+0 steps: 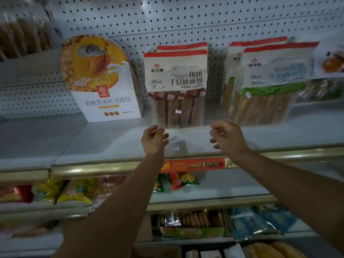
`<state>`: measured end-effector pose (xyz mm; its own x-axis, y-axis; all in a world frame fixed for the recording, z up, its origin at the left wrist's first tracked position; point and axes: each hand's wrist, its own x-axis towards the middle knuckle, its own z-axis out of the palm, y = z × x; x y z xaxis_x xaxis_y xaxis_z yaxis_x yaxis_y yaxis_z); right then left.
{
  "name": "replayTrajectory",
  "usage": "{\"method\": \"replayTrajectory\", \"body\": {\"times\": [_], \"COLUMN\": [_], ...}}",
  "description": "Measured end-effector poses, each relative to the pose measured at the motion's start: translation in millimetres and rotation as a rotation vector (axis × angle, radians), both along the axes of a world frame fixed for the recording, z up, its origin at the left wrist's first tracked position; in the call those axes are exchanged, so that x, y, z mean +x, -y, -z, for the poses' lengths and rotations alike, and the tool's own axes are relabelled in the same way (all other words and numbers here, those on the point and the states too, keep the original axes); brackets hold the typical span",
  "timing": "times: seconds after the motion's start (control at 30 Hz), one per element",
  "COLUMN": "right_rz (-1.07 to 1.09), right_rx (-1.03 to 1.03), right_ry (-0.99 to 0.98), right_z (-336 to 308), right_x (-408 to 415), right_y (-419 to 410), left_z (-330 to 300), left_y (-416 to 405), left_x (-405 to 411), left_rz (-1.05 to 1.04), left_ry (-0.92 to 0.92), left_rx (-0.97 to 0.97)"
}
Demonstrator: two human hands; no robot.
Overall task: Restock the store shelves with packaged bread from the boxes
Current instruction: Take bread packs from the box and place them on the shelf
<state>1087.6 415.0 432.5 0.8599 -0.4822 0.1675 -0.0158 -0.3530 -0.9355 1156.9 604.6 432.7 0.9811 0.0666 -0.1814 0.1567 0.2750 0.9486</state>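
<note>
Two hands are reaching up over the top shelf (111, 142). The left hand (153, 139) is hanging just in front of the brown bread bags, with its fingers loosely curled and nothing in it. The right hand (226, 137) is hanging beside it, a little apart, fingers also loosely curled and holding nothing. Neither hand is touching a bag.

Two brown bread bags (176, 86) with red tops are standing upright in the middle of the top shelf, one right behind the other, leaning back toward the wall with little holes (167, 21). To their left, one tall box with a yellow peach picture (100, 79) is standing, close beside them. To their right, two green bread bags (268, 84) are standing, one behind the other, tilting a bit. At the far right edge one more bag (331, 60) is showing, too blurry to make out.

A red price tag (195, 164) is sticking on the front edge of the top shelf, under the hands.

On the shelf below, yellow snack bags (74, 190) are lying at the left; their count is hard to tell. Lower still, blue packs (260, 222) are lying at the right.
</note>
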Motion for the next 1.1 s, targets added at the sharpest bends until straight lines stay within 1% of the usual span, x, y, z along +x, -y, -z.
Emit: {"method": "replayTrajectory", "body": {"times": [0.13, 0.23, 0.3, 0.4, 0.47, 0.57, 0.73, 0.87, 0.97, 1.1], "right_rz": [-0.007, -0.059, -0.086, -0.070, -0.051, -0.016, 0.052, 0.090, 0.111, 0.030], "right_rx": [0.009, 0.009, 0.000, 0.037, 0.091, 0.197, 0.314, 0.290, 0.288, 0.261], "right_ry": [-0.015, -0.040, -0.083, -0.156, -0.223, -0.319, -0.444, -0.601, -0.719, -0.879], "right_z": [2.0, 4.5, 9.9, 30.2, 49.7, 88.4, 161.6, 226.9, 283.3, 352.5], "right_x": [-39.2, -73.4, -96.1, -123.4, -140.2, -166.8, -218.2, -263.4, -292.1, -329.1], "right_y": [-11.7, -15.9, -16.0, -11.1, -7.1, 0.3, 23.1, 52.2, 76.4, 103.9], "left_z": [-8.0, -2.9, 8.4, 36.8, 59.2, 103.1, 177.8, 229.4, 271.6, 332.9], "left_y": [-0.1, 1.2, 2.6, 4.0, 4.8, 8.2, 17.1, 38.8, 64.2, 103.3], "left_x": [-44.5, -79.4, -103.9, -138.5, -161.7, -191.7, -237.4, -271.4, -294.6, -325.8], "left_rz": [0.089, 0.179, 0.231, 0.310, 0.356, 0.369, 0.422, 0.447, 0.452, 0.490], "left_ry": [-0.013, 0.000, -0.006, -0.038, -0.124, -0.270, -0.481, -0.594, -0.668, -0.807], "left_rx": [-0.034, 0.012, 0.051, 0.101, 0.118, 0.111, 0.212, 0.284, 0.276, 0.355]}}
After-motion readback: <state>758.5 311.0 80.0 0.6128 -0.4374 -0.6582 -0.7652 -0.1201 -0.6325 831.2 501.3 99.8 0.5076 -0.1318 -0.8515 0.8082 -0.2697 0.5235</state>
